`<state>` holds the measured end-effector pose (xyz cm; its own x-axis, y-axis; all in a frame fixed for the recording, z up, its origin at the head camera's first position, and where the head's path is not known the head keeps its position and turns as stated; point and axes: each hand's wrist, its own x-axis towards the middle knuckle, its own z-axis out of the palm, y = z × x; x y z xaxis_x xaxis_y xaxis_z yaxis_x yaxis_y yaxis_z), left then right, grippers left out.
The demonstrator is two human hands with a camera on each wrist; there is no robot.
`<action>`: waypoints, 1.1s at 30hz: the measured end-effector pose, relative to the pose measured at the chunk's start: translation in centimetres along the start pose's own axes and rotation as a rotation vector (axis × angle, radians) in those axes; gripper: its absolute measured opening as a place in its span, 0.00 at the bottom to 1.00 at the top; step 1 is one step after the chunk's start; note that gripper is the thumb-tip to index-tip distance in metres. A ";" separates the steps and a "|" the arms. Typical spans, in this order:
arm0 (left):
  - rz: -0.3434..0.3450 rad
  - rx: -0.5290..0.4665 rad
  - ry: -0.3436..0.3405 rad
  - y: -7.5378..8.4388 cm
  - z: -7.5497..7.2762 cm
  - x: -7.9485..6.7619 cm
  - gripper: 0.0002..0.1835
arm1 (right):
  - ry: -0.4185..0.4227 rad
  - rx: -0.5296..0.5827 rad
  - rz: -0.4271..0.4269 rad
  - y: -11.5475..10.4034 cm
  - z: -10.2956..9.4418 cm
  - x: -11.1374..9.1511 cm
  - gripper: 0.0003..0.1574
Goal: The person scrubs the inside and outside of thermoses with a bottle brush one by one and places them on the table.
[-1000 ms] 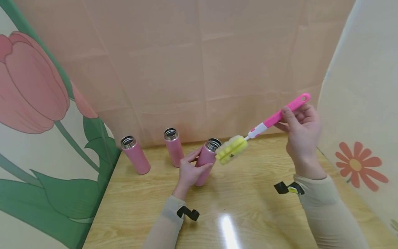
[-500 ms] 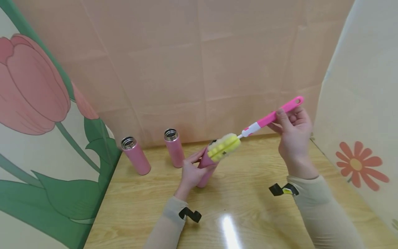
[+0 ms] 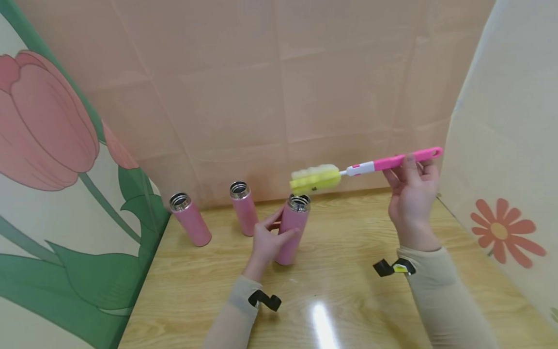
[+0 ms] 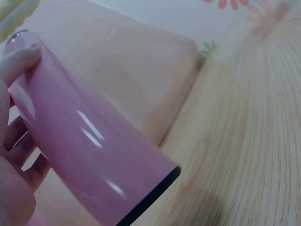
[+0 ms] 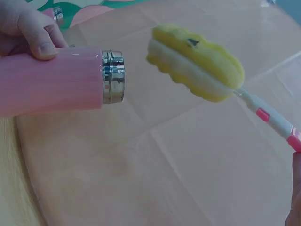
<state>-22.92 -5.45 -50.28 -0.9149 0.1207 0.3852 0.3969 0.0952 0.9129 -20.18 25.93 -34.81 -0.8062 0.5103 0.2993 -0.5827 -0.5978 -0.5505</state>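
My left hand (image 3: 267, 242) grips a pink thermos bottle (image 3: 289, 237) round its upper body, thumb across the front. The bottle's steel mouth (image 5: 114, 76) has no lid, and its dark base edge shows in the left wrist view. In my right hand (image 3: 414, 198) is a sponge bottle brush, pinched by its pink handle (image 3: 403, 159) between thumb and fingers. Its yellow and white sponge head (image 3: 316, 179) points left, just above the bottle's mouth in the head view. A gap separates sponge and mouth in the right wrist view.
Two more lidless pink bottles stand on the wooden table (image 3: 209, 295): one at the far left (image 3: 192, 223), another nearer the middle (image 3: 245, 211). A peach sheet (image 3: 218, 97) hangs behind, with flower-printed panels at both sides.
The brush came left and down across the bottle's mouth, then rose and levelled out above it. The bottle stays in my left hand and stands slightly more upright than half a second ago.
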 end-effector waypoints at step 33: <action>-0.191 -0.291 -0.086 0.7 0.5 0.4 0.36 | 0.140 0.345 0.600 6.3 -10.5 -0.5 0.04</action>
<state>-22.97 -4.80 -49.51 -0.9561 0.2121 0.2021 0.1702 -0.1597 0.9724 -22.32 28.37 -46.57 -0.9913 0.0920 -0.0939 -0.0595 -0.9509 -0.3038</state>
